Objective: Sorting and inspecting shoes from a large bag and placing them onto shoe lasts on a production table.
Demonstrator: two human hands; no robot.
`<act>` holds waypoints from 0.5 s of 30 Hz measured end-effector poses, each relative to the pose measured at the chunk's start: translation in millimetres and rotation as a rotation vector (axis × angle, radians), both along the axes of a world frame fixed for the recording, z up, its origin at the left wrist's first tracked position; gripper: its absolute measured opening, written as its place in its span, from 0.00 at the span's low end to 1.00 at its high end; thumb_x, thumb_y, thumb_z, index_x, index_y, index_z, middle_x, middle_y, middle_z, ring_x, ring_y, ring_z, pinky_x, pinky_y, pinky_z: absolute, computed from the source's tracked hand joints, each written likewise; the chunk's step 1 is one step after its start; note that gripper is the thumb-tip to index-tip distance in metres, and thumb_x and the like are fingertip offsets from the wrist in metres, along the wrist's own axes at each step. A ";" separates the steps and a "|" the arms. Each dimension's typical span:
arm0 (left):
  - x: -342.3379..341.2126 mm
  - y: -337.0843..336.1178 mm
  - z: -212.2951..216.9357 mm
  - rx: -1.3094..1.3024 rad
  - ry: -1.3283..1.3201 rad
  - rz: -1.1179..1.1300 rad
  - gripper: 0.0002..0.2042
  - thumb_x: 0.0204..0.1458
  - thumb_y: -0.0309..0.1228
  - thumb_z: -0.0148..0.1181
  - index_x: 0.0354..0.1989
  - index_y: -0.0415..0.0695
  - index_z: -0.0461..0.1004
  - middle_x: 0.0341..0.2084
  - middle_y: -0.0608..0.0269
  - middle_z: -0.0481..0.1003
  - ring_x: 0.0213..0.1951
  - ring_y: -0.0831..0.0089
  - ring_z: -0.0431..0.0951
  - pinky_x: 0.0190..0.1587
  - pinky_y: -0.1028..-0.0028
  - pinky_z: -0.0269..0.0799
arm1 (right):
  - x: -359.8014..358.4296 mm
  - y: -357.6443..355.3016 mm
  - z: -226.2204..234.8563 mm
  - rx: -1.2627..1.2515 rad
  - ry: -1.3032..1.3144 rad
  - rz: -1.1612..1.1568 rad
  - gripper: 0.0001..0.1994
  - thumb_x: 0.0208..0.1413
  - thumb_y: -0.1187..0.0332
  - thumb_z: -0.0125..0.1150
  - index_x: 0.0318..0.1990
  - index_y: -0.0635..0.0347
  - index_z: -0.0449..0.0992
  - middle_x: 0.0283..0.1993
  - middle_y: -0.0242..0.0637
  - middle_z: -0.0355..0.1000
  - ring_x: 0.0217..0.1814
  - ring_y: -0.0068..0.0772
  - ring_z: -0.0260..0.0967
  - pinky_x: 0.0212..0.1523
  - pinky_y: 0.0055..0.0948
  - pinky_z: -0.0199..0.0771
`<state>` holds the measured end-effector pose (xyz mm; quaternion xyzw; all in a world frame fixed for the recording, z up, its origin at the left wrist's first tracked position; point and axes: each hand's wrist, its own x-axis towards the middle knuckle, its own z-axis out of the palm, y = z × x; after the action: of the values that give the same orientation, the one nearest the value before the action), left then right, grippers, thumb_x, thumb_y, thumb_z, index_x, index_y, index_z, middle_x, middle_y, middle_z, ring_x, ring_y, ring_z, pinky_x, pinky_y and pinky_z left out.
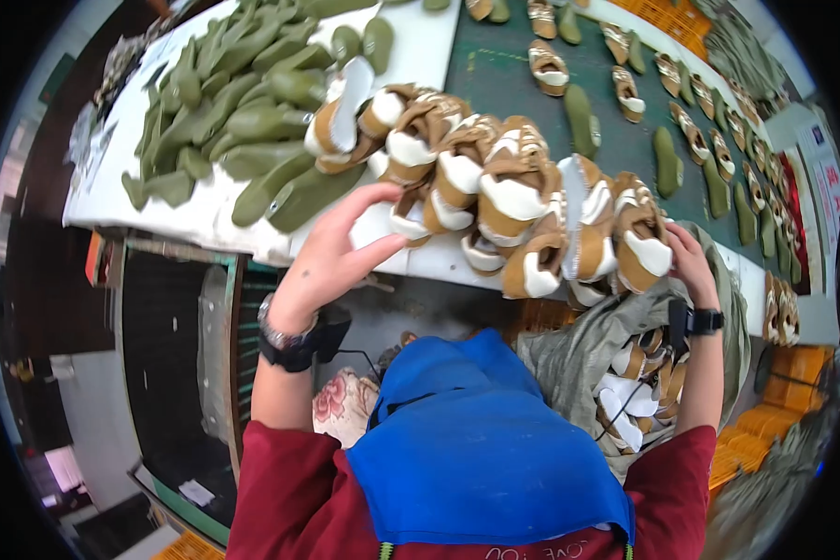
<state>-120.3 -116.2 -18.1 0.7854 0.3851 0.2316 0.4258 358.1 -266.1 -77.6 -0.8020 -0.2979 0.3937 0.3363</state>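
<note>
A heap of brown-and-white shoe uppers (518, 191) lies along the near edge of the white table, stacked on one another with their heels mostly toward me. At the heap's left end is my left hand (341, 250), thumb and forefinger spread apart beside a shoe upper (411, 215); its other fingers are partly hidden. My right hand (689, 266) rests at the other end, its fingers stretched along the side of the rightmost shoe upper (642, 245). Neither hand is closed round a shoe.
Many green shoe lasts (243, 112) are piled on the white table (93, 201) at left. Beyond, a dark green belt (495, 75) carries uppers paired with lasts. By my right arm, a grey cloth sack (569, 359) holds more uppers. Orange crates (765, 420) stand at far right.
</note>
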 end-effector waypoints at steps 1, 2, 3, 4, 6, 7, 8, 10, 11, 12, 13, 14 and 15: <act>-26.7 -4.5 -5.0 -0.049 -0.001 0.053 0.21 0.44 0.25 0.58 0.49 0.38 0.64 0.45 0.59 0.69 0.51 0.69 0.66 0.55 0.71 0.58 | -4.7 -2.2 5.4 -0.022 -0.064 -0.006 0.16 0.56 0.60 0.47 0.51 0.51 0.67 0.35 0.21 0.67 0.29 0.13 0.62 0.27 0.16 0.64; -60.2 -11.9 -23.0 0.045 -0.017 0.129 0.20 0.43 0.29 0.60 0.47 0.40 0.66 0.42 0.57 0.71 0.45 0.68 0.71 0.48 0.74 0.64 | -11.5 -2.2 13.7 -0.022 -0.125 0.008 0.16 0.57 0.61 0.47 0.51 0.52 0.68 0.35 0.24 0.68 0.28 0.13 0.61 0.27 0.16 0.63; -92.2 -23.4 -36.4 -0.040 -0.010 0.229 0.20 0.44 0.29 0.59 0.47 0.40 0.66 0.42 0.57 0.71 0.46 0.69 0.71 0.50 0.75 0.63 | 9.5 -10.1 7.7 0.002 -0.266 0.088 0.16 0.57 0.64 0.47 0.51 0.55 0.67 0.36 0.28 0.69 0.31 0.16 0.63 0.30 0.19 0.64; -124.6 -35.9 -57.9 -0.130 -0.028 0.354 0.19 0.44 0.28 0.59 0.46 0.39 0.66 0.42 0.57 0.71 0.46 0.68 0.71 0.49 0.74 0.63 | 8.1 -13.9 10.3 0.254 -0.534 0.224 0.16 0.57 0.67 0.47 0.52 0.60 0.66 0.39 0.34 0.69 0.35 0.20 0.64 0.36 0.21 0.66; -196.1 -80.3 -115.2 -0.262 -0.003 0.580 0.19 0.45 0.29 0.59 0.46 0.37 0.66 0.41 0.55 0.72 0.44 0.67 0.72 0.48 0.73 0.65 | -74.7 3.0 58.2 0.300 -0.601 0.198 0.15 0.57 0.69 0.47 0.52 0.63 0.66 0.43 0.36 0.68 0.40 0.21 0.64 0.41 0.21 0.64; -232.2 -107.7 -147.9 -0.301 0.033 0.665 0.19 0.44 0.29 0.59 0.46 0.36 0.66 0.40 0.54 0.72 0.43 0.67 0.72 0.47 0.72 0.66 | -123.0 11.2 75.1 0.350 -0.526 0.219 0.15 0.57 0.71 0.47 0.51 0.62 0.66 0.42 0.34 0.68 0.42 0.22 0.64 0.42 0.21 0.64; -265.5 -141.3 -180.2 -0.389 0.131 0.741 0.20 0.44 0.31 0.59 0.46 0.37 0.66 0.39 0.53 0.73 0.42 0.66 0.73 0.46 0.71 0.67 | -173.8 18.5 85.8 0.370 -0.437 0.315 0.14 0.56 0.71 0.48 0.50 0.63 0.68 0.42 0.33 0.68 0.42 0.22 0.64 0.42 0.21 0.64; -323.4 -228.7 -249.0 -0.528 0.356 0.879 0.21 0.44 0.35 0.60 0.46 0.37 0.67 0.38 0.52 0.73 0.41 0.65 0.74 0.45 0.69 0.68 | -267.7 28.8 75.7 0.274 -0.086 0.585 0.12 0.54 0.73 0.50 0.46 0.63 0.70 0.40 0.32 0.70 0.41 0.21 0.66 0.42 0.21 0.65; -340.6 -267.2 -275.7 -0.576 0.492 0.938 0.22 0.44 0.37 0.60 0.46 0.37 0.67 0.38 0.51 0.74 0.41 0.65 0.74 0.45 0.67 0.68 | -319.6 39.4 60.1 0.087 0.075 0.690 0.12 0.53 0.74 0.52 0.45 0.62 0.70 0.39 0.32 0.70 0.39 0.22 0.67 0.41 0.19 0.67; -343.5 -284.1 -283.9 -0.627 0.541 0.963 0.25 0.44 0.39 0.60 0.48 0.38 0.65 0.39 0.52 0.73 0.42 0.64 0.74 0.45 0.66 0.68 | -354.8 48.2 26.2 0.061 0.245 0.886 0.12 0.52 0.75 0.53 0.46 0.61 0.70 0.37 0.32 0.71 0.38 0.22 0.68 0.39 0.19 0.69; -346.4 -302.8 -286.2 -0.685 0.595 0.993 0.27 0.44 0.41 0.60 0.50 0.39 0.64 0.40 0.52 0.73 0.43 0.63 0.73 0.46 0.64 0.67 | -388.7 58.1 -8.9 -0.065 0.321 1.060 0.13 0.53 0.73 0.53 0.47 0.62 0.70 0.36 0.32 0.72 0.39 0.20 0.68 0.39 0.20 0.69; -351.1 -329.1 -302.3 -0.705 0.576 1.022 0.27 0.44 0.41 0.60 0.50 0.39 0.64 0.40 0.52 0.73 0.43 0.63 0.73 0.46 0.64 0.67 | -419.3 62.9 -48.7 -0.147 0.364 1.226 0.14 0.54 0.68 0.51 0.48 0.62 0.69 0.39 0.36 0.72 0.41 0.25 0.69 0.40 0.24 0.69; -358.4 -360.5 -333.2 -0.789 0.411 1.153 0.31 0.43 0.42 0.61 0.53 0.37 0.59 0.38 0.54 0.73 0.40 0.64 0.74 0.42 0.66 0.68 | -445.4 62.7 -97.7 -0.229 0.423 1.388 0.17 0.55 0.63 0.49 0.49 0.62 0.68 0.42 0.41 0.72 0.43 0.30 0.69 0.41 0.29 0.69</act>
<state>-478.7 -476.7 -351.3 0.2733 0.8647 0.1106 0.4067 -87.3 -203.4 -175.2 -0.3659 -0.6230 0.6909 -0.0259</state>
